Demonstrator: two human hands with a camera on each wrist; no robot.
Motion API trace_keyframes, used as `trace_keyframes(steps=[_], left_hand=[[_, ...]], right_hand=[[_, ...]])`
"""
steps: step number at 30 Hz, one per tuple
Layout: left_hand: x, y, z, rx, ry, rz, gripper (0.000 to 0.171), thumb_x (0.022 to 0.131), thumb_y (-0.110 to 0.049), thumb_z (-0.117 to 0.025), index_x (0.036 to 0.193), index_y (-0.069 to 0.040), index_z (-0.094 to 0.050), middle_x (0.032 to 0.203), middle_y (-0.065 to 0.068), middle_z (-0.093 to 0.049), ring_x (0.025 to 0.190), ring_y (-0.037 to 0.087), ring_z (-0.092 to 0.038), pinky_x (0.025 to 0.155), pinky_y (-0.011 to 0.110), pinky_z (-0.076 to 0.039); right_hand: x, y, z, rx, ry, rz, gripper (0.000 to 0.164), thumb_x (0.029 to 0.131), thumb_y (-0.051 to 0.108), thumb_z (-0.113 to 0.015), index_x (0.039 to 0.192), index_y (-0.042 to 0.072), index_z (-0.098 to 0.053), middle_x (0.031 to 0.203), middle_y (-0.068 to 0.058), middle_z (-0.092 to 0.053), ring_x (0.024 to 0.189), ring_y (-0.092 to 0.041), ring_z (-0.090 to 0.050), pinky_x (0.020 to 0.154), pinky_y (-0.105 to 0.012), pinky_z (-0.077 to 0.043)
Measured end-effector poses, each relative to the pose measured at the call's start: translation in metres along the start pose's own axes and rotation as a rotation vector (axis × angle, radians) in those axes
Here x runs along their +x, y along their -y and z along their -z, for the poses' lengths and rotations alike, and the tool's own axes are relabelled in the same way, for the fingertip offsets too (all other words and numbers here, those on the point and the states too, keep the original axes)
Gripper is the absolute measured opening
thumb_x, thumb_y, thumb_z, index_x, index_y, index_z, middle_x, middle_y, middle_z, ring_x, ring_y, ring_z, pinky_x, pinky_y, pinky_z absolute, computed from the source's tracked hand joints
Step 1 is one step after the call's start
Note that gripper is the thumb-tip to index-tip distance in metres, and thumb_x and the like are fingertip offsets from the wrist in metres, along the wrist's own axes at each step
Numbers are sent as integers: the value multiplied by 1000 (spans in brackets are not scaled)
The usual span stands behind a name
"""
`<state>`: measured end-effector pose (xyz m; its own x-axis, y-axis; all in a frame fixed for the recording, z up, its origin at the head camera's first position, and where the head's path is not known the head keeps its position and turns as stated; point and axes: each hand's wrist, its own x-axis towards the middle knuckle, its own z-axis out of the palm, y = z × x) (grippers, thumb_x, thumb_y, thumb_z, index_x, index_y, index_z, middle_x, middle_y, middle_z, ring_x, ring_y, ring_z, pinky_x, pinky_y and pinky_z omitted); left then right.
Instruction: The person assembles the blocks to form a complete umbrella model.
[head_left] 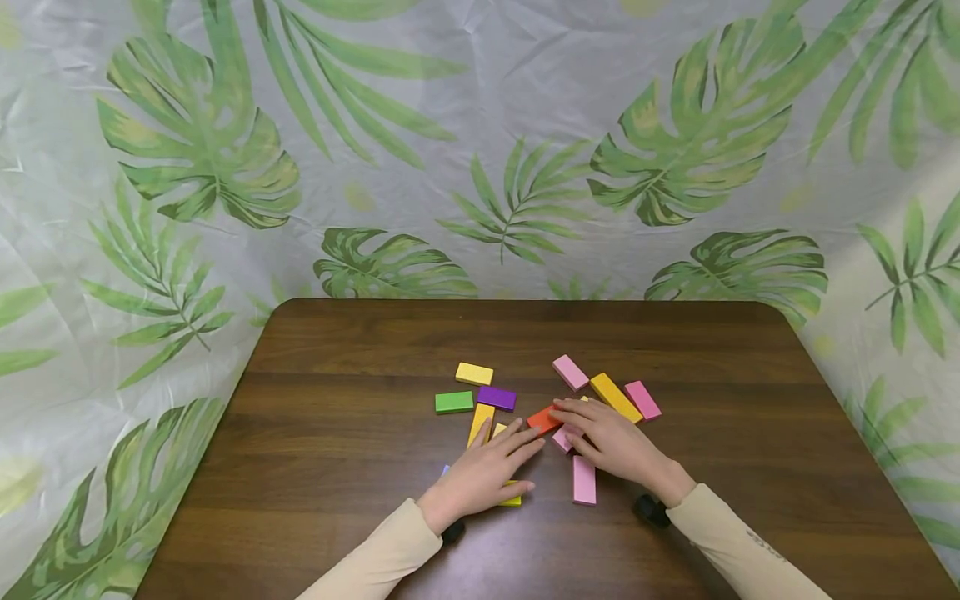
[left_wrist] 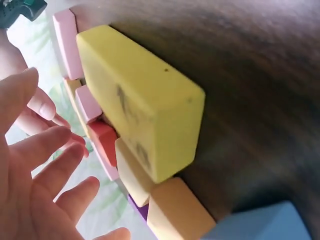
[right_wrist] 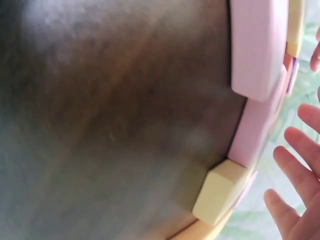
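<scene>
Pale cloth [head_left: 525, 108] printed with green leaves hangs behind and to both sides of a dark brown worktop [head_left: 337, 458], where fourteen rectangular blocks can be counted, several partly covered by the hands. All lie around the two hands, near the middle of the worktop.

Four are pink blocks [head_left: 584, 480]: one at the far side, a deeper-toned one at the far right, one partly under the right hand [head_left: 618, 442], and one nearer the person. Four are yellow: one far yellow block [head_left: 474, 373] behind the rest, one cream block [head_left: 499, 429] by the left hand [head_left: 483, 475], one bright yellow block [left_wrist: 145, 95] partly beneath that hand, and one pale yellow block [right_wrist: 220, 192] mostly hidden by the right hand in the head view. Two are orange blocks [head_left: 617, 397], one on each side. Single pieces are a green block [head_left: 453, 402], a purple block [head_left: 497, 398], a red block [head_left: 543, 421] and a blue block [left_wrist: 265, 225], this last mostly covered from above.

Both hands are released, fingers extended and grasping nothing. Right fingertips overlap the red block and left fingertips come just beside it; whether either presses on it cannot be told.
</scene>
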<state>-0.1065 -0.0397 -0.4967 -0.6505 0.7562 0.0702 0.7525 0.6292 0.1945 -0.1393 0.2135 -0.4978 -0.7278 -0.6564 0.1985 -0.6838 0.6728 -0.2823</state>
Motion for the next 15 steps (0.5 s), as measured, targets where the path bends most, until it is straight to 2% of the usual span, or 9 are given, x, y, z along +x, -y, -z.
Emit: trace_keyframes(steps=[6, 15], left_hand=[[6, -6, -6, 14, 64, -29, 64, 93, -46, -57, 146, -14, -42, 153, -3, -31, 142, 25, -22, 107, 61, -21], [13, -12, -14, 54, 45, -63, 68, 92, -50, -56, 148, -16, -38, 152, -2, -34, 142, 25, -23, 106, 60, -23]], right_hand=[[-1, 1, -5, -10, 51, -7, 40, 92, 21, -63, 129, 5, -61, 136, -10, -53, 126, -28, -48, 105, -50, -34], [1, -1, -7, -15, 67, -1, 40, 91, 17, -63, 130, 7, -61, 137, -10, -53, 126, -30, -47, 104, -51, -33]])
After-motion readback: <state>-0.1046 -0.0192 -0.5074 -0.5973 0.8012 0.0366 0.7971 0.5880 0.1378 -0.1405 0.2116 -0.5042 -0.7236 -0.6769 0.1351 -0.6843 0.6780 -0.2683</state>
